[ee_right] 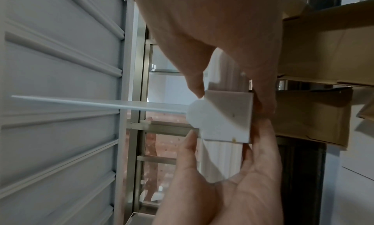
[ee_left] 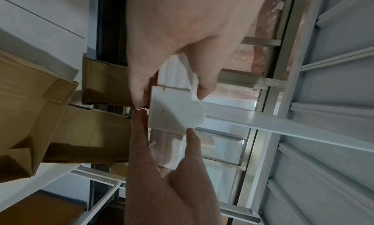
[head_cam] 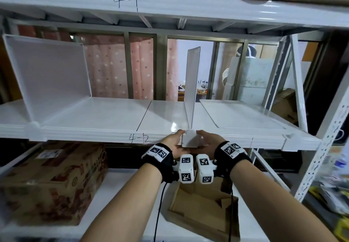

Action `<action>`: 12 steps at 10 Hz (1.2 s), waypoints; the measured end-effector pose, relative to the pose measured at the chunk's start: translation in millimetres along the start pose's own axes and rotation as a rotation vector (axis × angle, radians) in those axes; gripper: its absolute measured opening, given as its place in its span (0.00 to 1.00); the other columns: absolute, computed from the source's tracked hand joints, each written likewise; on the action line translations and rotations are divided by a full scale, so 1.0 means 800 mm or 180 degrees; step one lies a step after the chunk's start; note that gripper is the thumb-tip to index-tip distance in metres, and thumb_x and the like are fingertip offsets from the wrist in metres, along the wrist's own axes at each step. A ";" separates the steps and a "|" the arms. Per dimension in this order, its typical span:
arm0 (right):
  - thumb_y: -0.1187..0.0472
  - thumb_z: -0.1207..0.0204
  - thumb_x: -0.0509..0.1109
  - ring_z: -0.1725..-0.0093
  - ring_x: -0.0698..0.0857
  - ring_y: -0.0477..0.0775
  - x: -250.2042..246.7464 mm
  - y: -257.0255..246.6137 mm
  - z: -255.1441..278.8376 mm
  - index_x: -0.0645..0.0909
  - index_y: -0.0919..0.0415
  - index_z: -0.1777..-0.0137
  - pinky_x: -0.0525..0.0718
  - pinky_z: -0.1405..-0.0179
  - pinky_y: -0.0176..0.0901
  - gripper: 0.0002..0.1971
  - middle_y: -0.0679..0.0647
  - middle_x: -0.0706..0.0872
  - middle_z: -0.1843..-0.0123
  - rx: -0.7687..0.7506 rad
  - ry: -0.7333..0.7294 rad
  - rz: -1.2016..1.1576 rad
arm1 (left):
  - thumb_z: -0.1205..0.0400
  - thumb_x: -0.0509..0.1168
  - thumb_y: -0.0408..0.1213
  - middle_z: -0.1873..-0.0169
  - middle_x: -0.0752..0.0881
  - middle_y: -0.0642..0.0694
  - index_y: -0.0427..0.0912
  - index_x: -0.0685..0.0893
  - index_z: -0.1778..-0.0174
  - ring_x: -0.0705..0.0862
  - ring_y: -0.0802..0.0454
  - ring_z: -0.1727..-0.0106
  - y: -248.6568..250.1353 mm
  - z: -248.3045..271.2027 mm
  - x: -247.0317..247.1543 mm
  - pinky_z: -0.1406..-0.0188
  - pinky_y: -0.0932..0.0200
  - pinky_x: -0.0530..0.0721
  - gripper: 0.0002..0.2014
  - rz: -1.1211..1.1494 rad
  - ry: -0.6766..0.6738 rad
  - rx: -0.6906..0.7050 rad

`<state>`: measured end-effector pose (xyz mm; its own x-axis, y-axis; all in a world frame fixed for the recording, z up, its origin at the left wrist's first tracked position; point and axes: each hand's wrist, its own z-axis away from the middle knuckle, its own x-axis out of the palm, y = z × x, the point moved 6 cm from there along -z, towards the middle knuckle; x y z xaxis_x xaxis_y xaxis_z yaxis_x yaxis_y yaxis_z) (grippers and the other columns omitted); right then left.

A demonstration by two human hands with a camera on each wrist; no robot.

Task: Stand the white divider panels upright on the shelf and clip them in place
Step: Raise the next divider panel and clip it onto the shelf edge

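Both hands hold a white plastic clip [head_cam: 190,139] at the front edge of the shelf [head_cam: 90,134] marked 4-2, at the foot of an upright white divider panel [head_cam: 191,83]. My left hand [head_cam: 178,139] pinches the clip's left side, thumb on top and fingers underneath. My right hand [head_cam: 204,137] pinches the right side the same way. In the left wrist view the clip [ee_left: 174,110] meets the panel's thin edge [ee_left: 283,127]. The right wrist view shows the clip [ee_right: 222,116] between the thumbs. Another divider [head_cam: 47,75] stands at the left. A third panel [head_cam: 243,113] lies flat at the right.
The upper shelf [head_cam: 170,5], marked 4-1, hangs close above the panels. Below, a printed cardboard box [head_cam: 51,181] sits at the left and an open carton [head_cam: 204,209] under my wrists. A perforated white upright [head_cam: 324,143] stands at the right. A person is behind the rack.
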<state>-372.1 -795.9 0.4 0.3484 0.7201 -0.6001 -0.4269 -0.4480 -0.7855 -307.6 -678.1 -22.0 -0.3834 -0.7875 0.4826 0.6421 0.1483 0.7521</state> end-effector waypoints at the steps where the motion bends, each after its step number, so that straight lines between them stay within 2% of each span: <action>1: 0.47 0.26 0.76 0.25 0.76 0.56 0.005 0.008 -0.007 0.55 0.58 0.15 0.72 0.30 0.40 0.45 0.54 0.75 0.23 -0.0133 -0.0153 0.0287 | 0.22 0.72 0.37 0.50 0.83 0.30 0.32 0.77 0.47 0.84 0.34 0.46 -0.006 -0.003 0.003 0.46 0.43 0.87 0.16 0.0010 0.0020 -0.0068; 2: 0.51 0.20 0.70 0.31 0.80 0.55 0.011 0.010 -0.009 0.59 0.59 0.16 0.78 0.36 0.41 0.36 0.57 0.76 0.23 -0.0178 -0.0194 -0.0321 | 0.22 0.72 0.34 0.52 0.81 0.29 0.28 0.75 0.47 0.83 0.34 0.50 -0.010 -0.009 0.001 0.36 0.42 0.84 0.16 0.0410 0.0052 -0.0005; 3: 0.52 0.22 0.72 0.31 0.82 0.58 0.010 0.032 -0.022 0.58 0.51 0.16 0.78 0.29 0.46 0.38 0.55 0.81 0.27 -0.0183 0.0027 -0.0356 | 0.23 0.73 0.35 0.45 0.82 0.28 0.35 0.75 0.35 0.84 0.33 0.43 -0.009 -0.010 0.005 0.49 0.37 0.87 0.22 0.0359 0.0048 0.0144; 4: 0.52 0.21 0.71 0.32 0.83 0.57 0.014 0.053 -0.045 0.58 0.49 0.16 0.77 0.31 0.41 0.37 0.53 0.83 0.29 0.0012 0.0090 -0.0611 | 0.24 0.75 0.37 0.37 0.81 0.29 0.37 0.74 0.30 0.84 0.34 0.40 -0.012 -0.011 0.005 0.61 0.39 0.87 0.28 0.0352 0.0144 0.0091; 5: 0.54 0.19 0.68 0.29 0.80 0.55 0.016 0.038 -0.045 0.61 0.53 0.18 0.75 0.29 0.39 0.31 0.52 0.81 0.28 -0.0175 0.0073 -0.0932 | 0.24 0.75 0.37 0.37 0.82 0.31 0.33 0.75 0.33 0.83 0.37 0.40 -0.014 -0.012 0.001 0.48 0.46 0.85 0.26 0.0431 0.0150 0.0088; 6: 0.57 0.16 0.65 0.33 0.82 0.61 0.030 0.017 -0.027 0.74 0.64 0.29 0.85 0.44 0.50 0.18 0.61 0.80 0.29 0.0153 -0.0270 -0.1957 | 0.24 0.75 0.34 0.49 0.83 0.33 0.32 0.78 0.44 0.84 0.40 0.49 -0.014 -0.019 -0.005 0.33 0.46 0.81 0.18 0.0571 0.0063 0.0220; 7: 0.59 0.14 0.62 0.45 0.82 0.62 0.035 0.012 -0.026 0.72 0.72 0.26 0.82 0.49 0.51 0.21 0.68 0.79 0.31 0.0226 -0.0427 -0.2655 | 0.23 0.74 0.34 0.54 0.82 0.35 0.37 0.80 0.46 0.83 0.43 0.53 -0.014 -0.024 -0.004 0.30 0.46 0.80 0.14 0.0462 0.0126 0.0315; 8: 0.58 0.13 0.60 0.49 0.82 0.60 0.036 0.009 -0.022 0.75 0.67 0.32 0.77 0.32 0.53 0.15 0.61 0.81 0.42 0.0338 -0.0487 -0.2947 | 0.22 0.73 0.35 0.53 0.81 0.35 0.39 0.79 0.48 0.82 0.43 0.53 -0.012 -0.029 -0.005 0.32 0.48 0.81 0.11 0.0375 0.0113 0.0301; 9: 0.55 0.13 0.62 0.33 0.80 0.60 0.040 0.013 -0.021 0.74 0.68 0.30 0.72 0.23 0.48 0.19 0.64 0.82 0.35 0.0640 -0.0593 -0.3104 | 0.21 0.71 0.35 0.55 0.81 0.35 0.41 0.80 0.53 0.82 0.43 0.55 -0.011 -0.028 -0.005 0.39 0.50 0.83 0.06 0.0384 -0.0005 0.0259; 10: 0.56 0.15 0.65 0.50 0.83 0.61 0.035 0.015 -0.022 0.76 0.71 0.42 0.79 0.32 0.52 0.15 0.65 0.83 0.51 0.0700 -0.0379 -0.3188 | 0.20 0.71 0.34 0.54 0.82 0.34 0.39 0.79 0.52 0.83 0.42 0.54 -0.009 -0.028 -0.008 0.40 0.49 0.83 0.07 0.0410 -0.0134 0.0206; 11: 0.55 0.15 0.66 0.51 0.85 0.58 0.038 0.017 -0.015 0.79 0.68 0.45 0.77 0.28 0.50 0.14 0.62 0.87 0.54 0.0743 -0.0334 -0.2832 | 0.21 0.72 0.34 0.52 0.83 0.34 0.39 0.80 0.48 0.84 0.41 0.53 -0.006 -0.029 -0.014 0.48 0.49 0.86 0.10 0.0371 -0.0166 0.0169; 12: 0.56 0.13 0.62 0.46 0.83 0.54 0.046 0.007 -0.006 0.79 0.63 0.42 0.76 0.31 0.45 0.10 0.56 0.86 0.52 0.0700 -0.0334 -0.2736 | 0.22 0.73 0.33 0.51 0.83 0.34 0.38 0.80 0.49 0.84 0.41 0.51 -0.002 -0.032 -0.025 0.49 0.49 0.86 0.10 0.0365 -0.0162 0.0165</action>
<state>-357.9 -774.6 -26.6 0.5482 0.8100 0.2082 -0.2076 0.3730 -0.9043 -283.9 -677.9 -44.3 -0.3434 -0.7325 0.5879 0.6489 0.2674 0.7123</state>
